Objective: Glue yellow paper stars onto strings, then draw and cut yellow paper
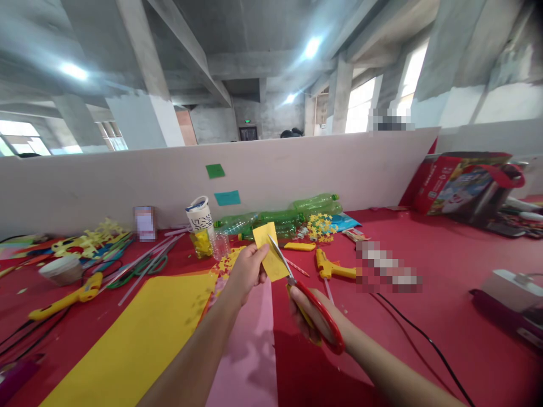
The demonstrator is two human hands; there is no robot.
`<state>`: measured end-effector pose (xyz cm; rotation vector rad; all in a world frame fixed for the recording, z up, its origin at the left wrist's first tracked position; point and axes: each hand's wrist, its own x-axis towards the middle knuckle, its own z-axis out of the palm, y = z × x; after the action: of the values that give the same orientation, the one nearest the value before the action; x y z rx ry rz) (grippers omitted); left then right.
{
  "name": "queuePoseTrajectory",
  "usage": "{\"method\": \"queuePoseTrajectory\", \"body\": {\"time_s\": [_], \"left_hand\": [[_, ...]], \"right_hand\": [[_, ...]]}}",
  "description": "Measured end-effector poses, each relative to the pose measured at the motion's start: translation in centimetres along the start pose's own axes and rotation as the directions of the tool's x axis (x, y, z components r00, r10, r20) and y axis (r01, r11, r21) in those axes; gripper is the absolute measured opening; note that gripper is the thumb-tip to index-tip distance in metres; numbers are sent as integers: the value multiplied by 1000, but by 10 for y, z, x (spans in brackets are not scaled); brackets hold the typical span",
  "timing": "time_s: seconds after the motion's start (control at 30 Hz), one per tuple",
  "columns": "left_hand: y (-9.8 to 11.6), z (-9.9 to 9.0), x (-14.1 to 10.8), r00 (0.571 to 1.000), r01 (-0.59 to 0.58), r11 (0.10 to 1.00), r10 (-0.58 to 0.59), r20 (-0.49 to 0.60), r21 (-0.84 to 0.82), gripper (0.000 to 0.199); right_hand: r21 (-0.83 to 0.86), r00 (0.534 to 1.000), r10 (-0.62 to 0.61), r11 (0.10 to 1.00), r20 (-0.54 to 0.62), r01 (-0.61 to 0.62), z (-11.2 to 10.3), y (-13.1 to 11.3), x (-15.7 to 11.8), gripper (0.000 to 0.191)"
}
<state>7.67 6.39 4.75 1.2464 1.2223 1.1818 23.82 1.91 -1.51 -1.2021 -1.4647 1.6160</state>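
Note:
My left hand (250, 267) pinches a small yellow sheet of paper (275, 264) by its left edge, above the table. Red-handled scissors (331, 325) are in my right hand (305, 311), the fingers wrapped round the handles. Their blades point up and to the left and lie at the right part of the yellow paper; whether they have cut into it I cannot tell. Below my hands lie a pink sheet (250, 350) and, to the left, a large yellow sheet (139, 322). Yellow paper stars (229, 261) are scattered just behind my left hand.
Yellow glue guns lie to the right (333, 267) and left (80, 297). Green plastic bottles (314, 203), a white patterned cup (199, 215) and a yellow cutter (299, 246) are behind my hands. A white partition (297, 164) bounds the red table (424, 249); a black cable (418, 328) crosses the right side.

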Motion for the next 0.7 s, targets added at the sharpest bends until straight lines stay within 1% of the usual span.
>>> {"method": "queuePoseTrajectory", "body": {"time_s": [0.13,0.27,0.37,0.43,0.53,0.63,0.7], "left_hand": [[2,0,1,1000,19,1000,-18,16,-5,27],[4,2,-1,999,34,999,-34,37,2,25],[5,6,-4,995,56,998,-58,85,20,22],[3,9,-5,990,67,997,-71,119,35,21],[0,11,-5,988,64,997,-68,135,38,22],[-2,11,-3,991,58,997,-63,117,44,22],[-1,9,-2,995,34,996,-41,92,79,21]], "right_hand": [[15,995,71,997,-74,-70,2,-1,-1,48],[106,993,105,989,-48,-99,3,-5,-4,48],[146,992,118,983,-42,-111,2,-10,-5,49],[135,994,91,987,-60,-83,1,-12,-5,49],[91,996,53,995,-71,-46,-2,-11,-2,49],[28,998,38,999,-54,-36,-6,-9,2,49],[-39,998,23,999,-53,-25,-8,-6,4,49]]}}
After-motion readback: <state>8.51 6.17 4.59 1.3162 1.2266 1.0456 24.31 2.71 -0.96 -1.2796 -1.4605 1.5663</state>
